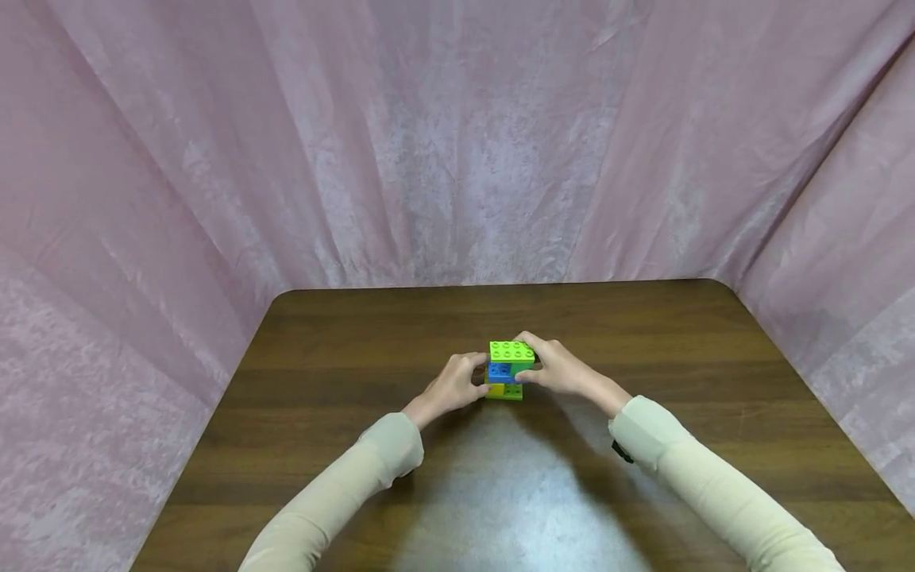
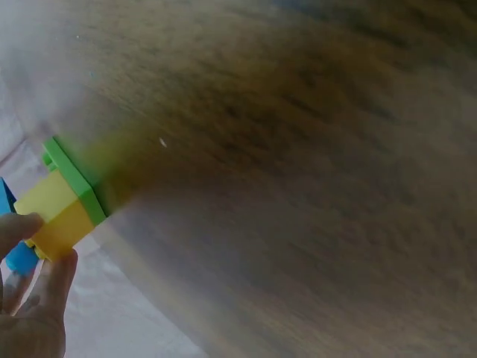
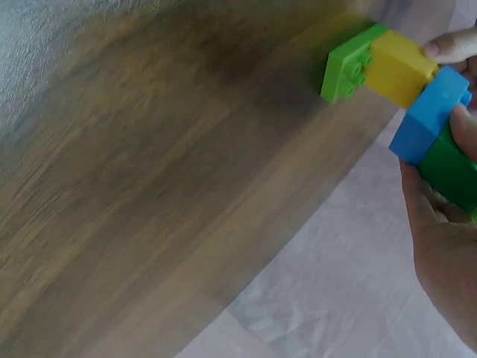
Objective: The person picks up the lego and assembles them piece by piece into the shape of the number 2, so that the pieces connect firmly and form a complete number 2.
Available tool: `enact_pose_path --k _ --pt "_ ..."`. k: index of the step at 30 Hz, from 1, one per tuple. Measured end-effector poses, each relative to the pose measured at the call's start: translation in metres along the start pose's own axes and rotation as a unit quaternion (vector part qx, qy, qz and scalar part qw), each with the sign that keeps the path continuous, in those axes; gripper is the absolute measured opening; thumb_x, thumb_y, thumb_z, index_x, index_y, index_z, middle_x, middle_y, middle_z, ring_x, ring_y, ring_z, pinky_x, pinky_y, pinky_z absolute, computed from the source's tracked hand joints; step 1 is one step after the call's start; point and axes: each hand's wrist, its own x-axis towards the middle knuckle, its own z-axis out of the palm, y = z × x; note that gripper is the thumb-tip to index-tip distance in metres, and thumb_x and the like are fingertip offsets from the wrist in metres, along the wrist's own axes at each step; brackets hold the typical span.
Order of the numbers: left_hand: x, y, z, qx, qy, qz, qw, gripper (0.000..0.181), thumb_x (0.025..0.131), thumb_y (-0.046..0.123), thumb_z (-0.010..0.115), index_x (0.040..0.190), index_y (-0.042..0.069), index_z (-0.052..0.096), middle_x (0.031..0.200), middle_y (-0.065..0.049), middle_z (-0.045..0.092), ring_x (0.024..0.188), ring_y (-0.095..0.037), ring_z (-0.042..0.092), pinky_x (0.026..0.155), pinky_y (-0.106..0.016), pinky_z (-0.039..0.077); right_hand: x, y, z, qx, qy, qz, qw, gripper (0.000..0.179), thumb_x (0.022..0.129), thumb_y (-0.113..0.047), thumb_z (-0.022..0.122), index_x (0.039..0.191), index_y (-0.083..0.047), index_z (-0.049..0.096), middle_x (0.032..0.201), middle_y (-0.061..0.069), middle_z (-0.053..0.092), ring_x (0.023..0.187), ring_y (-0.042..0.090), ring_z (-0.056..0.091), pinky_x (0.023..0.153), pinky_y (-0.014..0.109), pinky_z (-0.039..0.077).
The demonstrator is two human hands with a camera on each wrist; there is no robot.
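A stack of toy building bricks stands on the table between both hands. At its bottom lies a thin light green brick (image 3: pixel 350 63) with studs showing. One side of it carries a yellow brick (image 2: pixel 59 220), which the left hand (image 1: pixel 453 381) pinches between thumb and fingers. Above that, a blue brick (image 3: pixel 428 115) sits offset, and a dark green brick (image 3: pixel 451 170) rests on it. A lime green brick (image 1: pixel 511 351) with studs up tops the stack. The right hand (image 1: pixel 561 369) grips the upper bricks from the right, its thumb at the blue and dark green ones.
The brown wood table (image 1: pixel 343 334) has a far edge with rounded corners, a little way beyond the stack. Pink velvety curtains (image 1: pixel 457 143) hang behind it and at both sides. Light sleeves (image 1: pixel 343 492) cover both forearms.
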Motion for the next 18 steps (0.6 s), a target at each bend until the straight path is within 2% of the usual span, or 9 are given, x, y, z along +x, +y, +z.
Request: enact_pose_path --k 5,12,18 --pt "-0.002 -0.002 0.000 0.022 0.007 -0.002 0.9997 0.039 0.080 -0.002 0.073 0.117 -0.009 0.064 0.116 -0.023 0.068 0.106 -0.030 0.068 0.088 -0.038 0.056 -0.004 0.004 -0.001 0.011 0.013 0.005 0.9998 0.045 0.085 -0.009 0.074 0.123 -0.002 0.051 0.107 0.015 0.070 0.097 0.025 0.067 0.082 0.038 0.055" --pt "-0.005 -0.001 0.001 -0.007 0.007 -0.019 0.9998 0.042 0.081 -0.003 0.072 0.121 -0.011 0.061 0.119 -0.026 0.066 0.105 -0.033 0.068 0.086 -0.039 0.057 -0.005 0.002 0.005 0.029 0.026 0.000 0.9993 0.045 0.086 -0.010 0.073 0.124 -0.003 0.052 0.112 0.016 0.069 0.104 0.028 0.067 0.085 0.039 0.056" --pt "-0.004 -0.002 0.001 -0.009 0.010 -0.011 0.9998 0.042 0.080 -0.004 0.072 0.120 -0.011 0.061 0.113 -0.025 0.068 0.099 -0.030 0.070 0.081 -0.035 0.058 -0.002 0.002 0.010 0.013 0.042 -0.013 0.9989 0.044 0.084 -0.010 0.075 0.121 -0.003 0.054 0.106 0.013 0.071 0.097 0.022 0.066 0.082 0.036 0.053"
